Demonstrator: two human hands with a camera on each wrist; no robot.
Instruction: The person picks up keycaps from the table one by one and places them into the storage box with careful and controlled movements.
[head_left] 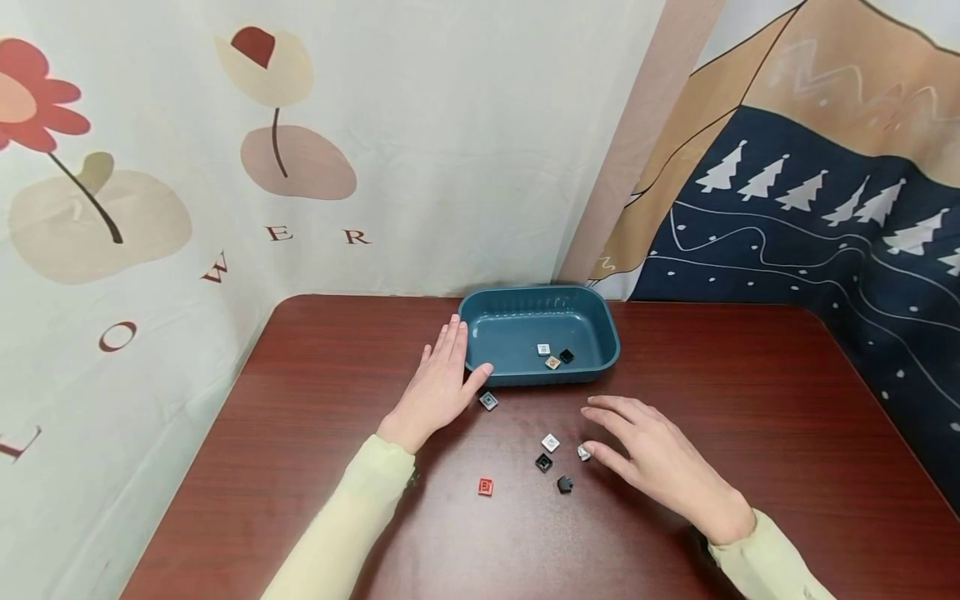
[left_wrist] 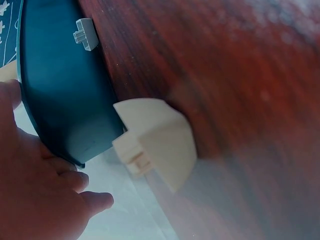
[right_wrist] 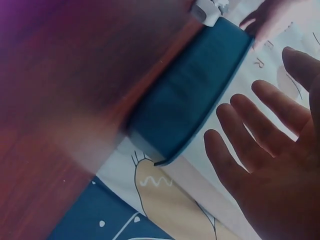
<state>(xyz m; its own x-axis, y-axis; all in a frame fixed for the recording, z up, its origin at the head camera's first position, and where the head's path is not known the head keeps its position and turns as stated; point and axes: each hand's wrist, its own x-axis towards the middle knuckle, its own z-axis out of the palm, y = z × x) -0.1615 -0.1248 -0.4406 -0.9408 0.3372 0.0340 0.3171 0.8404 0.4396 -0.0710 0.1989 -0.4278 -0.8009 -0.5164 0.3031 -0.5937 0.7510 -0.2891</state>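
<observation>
A blue-green plastic bin (head_left: pixel 538 377) stands at the far edge of the table. My left hand (head_left: pixel 438 379) rests on its left rim with the fingers extended. Inside the bin lie a white keycap (head_left: pixel 543 350), a beige keycap (head_left: pixel 552 363) and a black keycap (head_left: pixel 567 356). Just below the left thumb is a grey keycap (head_left: pixel 488 401). My right hand (head_left: pixel 660 454) hovers over the table, fingers spread and holding nothing; its thumb tip partly overlaps a small white keycap (head_left: pixel 582 453), and contact is unclear. Nearby lie another white keycap (head_left: pixel 551 442) and a black keycap (head_left: pixel 543 463).
A red keycap (head_left: pixel 486 487) and a dark keycap (head_left: pixel 566 484) lie nearer the front of the brown table (head_left: pixel 750 375). Behind the table hang a pale printed cloth (head_left: pixel 450 150) and a dark blue cloth (head_left: pixel 750 267) with tree shapes.
</observation>
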